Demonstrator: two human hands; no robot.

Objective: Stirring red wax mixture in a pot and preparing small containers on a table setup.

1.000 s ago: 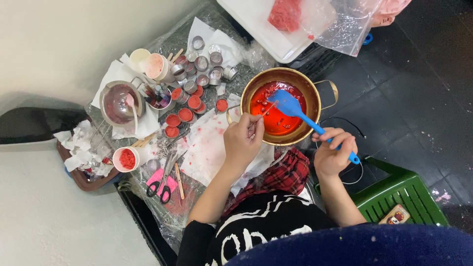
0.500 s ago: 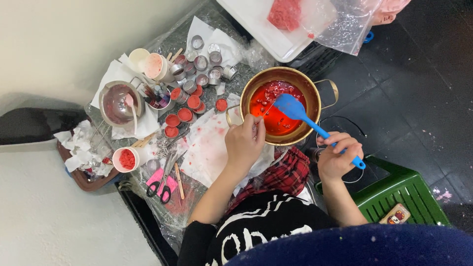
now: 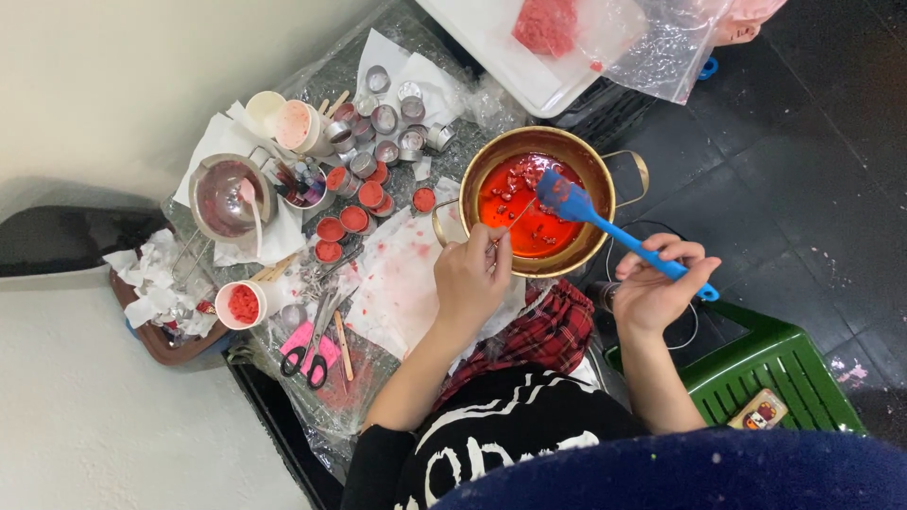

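The person's left hand [image 3: 472, 280] pinches a thin wooden stick [image 3: 515, 220] between its fingertips, the stick's far end reaching over the near rim of a brass-coloured pot [image 3: 537, 200] into the red liquid inside. The right hand [image 3: 657, 283] is closed around the handle of a blue spatula [image 3: 605, 227], whose blade rests in the pot at its far right side. The pot sits at the right end of a plastic-covered counter [image 3: 378, 378], just right of a stained white paper sheet [image 3: 402, 274]. Left of the pot stand several small round tins [image 3: 354, 219] filled with red, with empty metal tins [image 3: 385, 120] farther back. Near the left edge lie black-handled scissors [image 3: 312, 345] on a pink card, beside a white cup [image 3: 241, 304] of red material. A green crate [image 3: 775, 373] stands on the dark floor, right of the person.
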